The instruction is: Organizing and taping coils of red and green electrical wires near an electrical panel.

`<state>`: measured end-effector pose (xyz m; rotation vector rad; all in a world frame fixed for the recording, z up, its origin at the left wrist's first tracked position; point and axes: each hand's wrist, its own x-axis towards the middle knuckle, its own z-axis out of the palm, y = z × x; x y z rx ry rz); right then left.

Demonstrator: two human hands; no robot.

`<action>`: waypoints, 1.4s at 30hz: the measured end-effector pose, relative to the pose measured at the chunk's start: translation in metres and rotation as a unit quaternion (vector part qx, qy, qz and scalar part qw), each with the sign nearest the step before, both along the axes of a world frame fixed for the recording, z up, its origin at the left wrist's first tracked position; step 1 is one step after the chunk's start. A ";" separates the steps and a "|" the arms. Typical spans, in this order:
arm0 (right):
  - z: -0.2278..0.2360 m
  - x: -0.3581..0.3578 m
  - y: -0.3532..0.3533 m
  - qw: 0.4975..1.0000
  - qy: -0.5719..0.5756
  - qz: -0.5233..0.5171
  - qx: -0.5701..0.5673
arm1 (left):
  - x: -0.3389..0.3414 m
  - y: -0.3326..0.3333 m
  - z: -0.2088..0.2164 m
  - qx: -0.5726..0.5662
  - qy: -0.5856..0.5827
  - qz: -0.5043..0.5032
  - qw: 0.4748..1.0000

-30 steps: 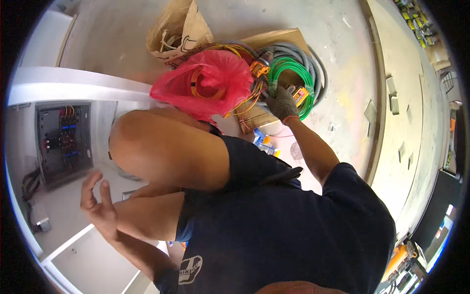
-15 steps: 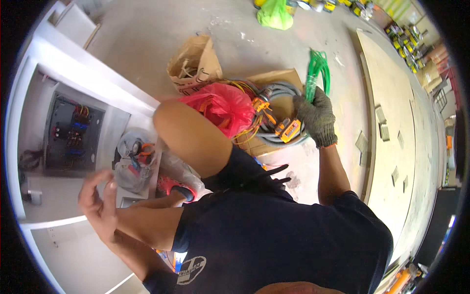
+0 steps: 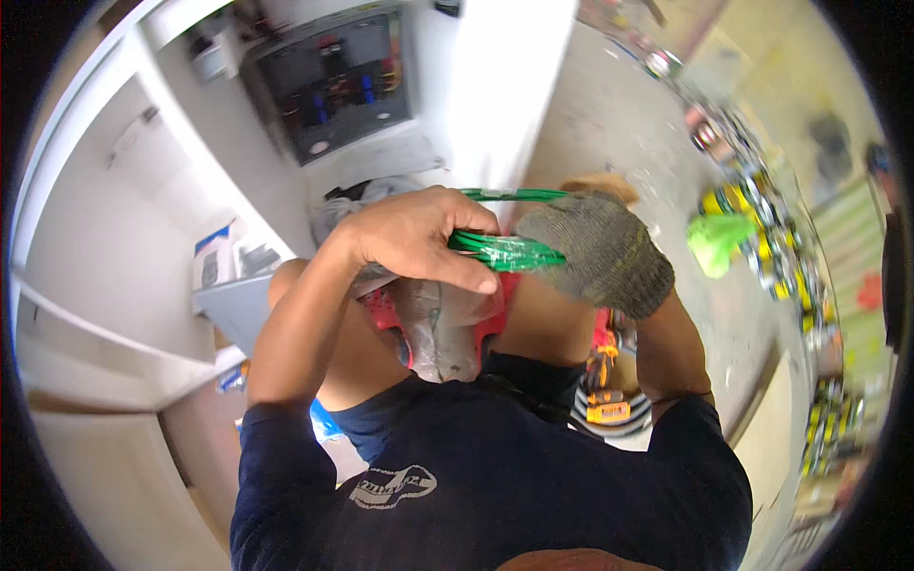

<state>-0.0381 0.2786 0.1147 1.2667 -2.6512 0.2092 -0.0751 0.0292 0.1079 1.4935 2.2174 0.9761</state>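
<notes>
Now the bare left hand (image 3: 419, 236) and gloved right hand (image 3: 609, 249) hold opposite ends of the green wire coil (image 3: 512, 253) between them, fingers curled in around it, and loops could spring out and tangle if either grip slackens.

We record green coil (image 3: 509, 253), partly hidden by gloved right hand (image 3: 605, 252); wall panel (image 3: 335, 88), contents blurred; dark object (image 3: 893, 276), rim-cropped.

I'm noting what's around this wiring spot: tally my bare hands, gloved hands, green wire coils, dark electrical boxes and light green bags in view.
Bare left hand: 1
Gloved right hand: 1
Green wire coil: 1
Dark electrical box: 1
Light green bag: 1
Total: 5
</notes>
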 end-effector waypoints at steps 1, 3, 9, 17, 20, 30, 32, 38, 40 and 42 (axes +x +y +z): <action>-0.001 -0.019 -0.014 0.999 0.043 0.008 -0.001 | 0.000 -0.013 -0.016 0.052 -0.116 0.041 0.991; -0.009 -0.051 -0.034 0.996 0.088 0.027 0.000 | -0.001 -0.023 -0.050 0.116 -0.224 0.089 0.964; -0.071 -0.062 -0.053 0.874 -0.307 -0.125 -0.355 | 0.019 0.014 -0.107 0.465 -0.403 0.440 0.654; -0.107 -0.007 -0.072 0.788 -0.428 -0.078 -0.435 | 0.042 0.003 -0.109 0.290 -0.084 0.466 0.832; -0.092 -0.001 -0.055 0.867 -0.381 -0.085 -0.310 | 0.054 -0.004 -0.102 0.277 -0.102 0.453 0.841; -0.131 0.006 -0.041 0.722 -0.576 -0.135 -0.358 | 0.061 0.002 -0.169 0.345 -0.175 0.550 0.740; -0.129 0.006 -0.043 0.628 -0.632 -0.207 -0.405 | 0.053 -0.001 -0.191 0.359 -0.147 0.566 0.728; -0.156 -0.010 -0.034 0.680 -0.606 -0.186 -0.368 | 0.051 0.007 -0.194 0.416 -0.261 0.594 0.637; -0.152 -0.011 -0.036 0.676 -0.612 -0.197 -0.360 | 0.049 0.008 -0.194 0.394 -0.207 0.602 0.663; -0.147 -0.010 -0.039 0.671 -0.620 -0.209 -0.350 | 0.049 0.011 -0.194 0.370 -0.154 0.607 0.686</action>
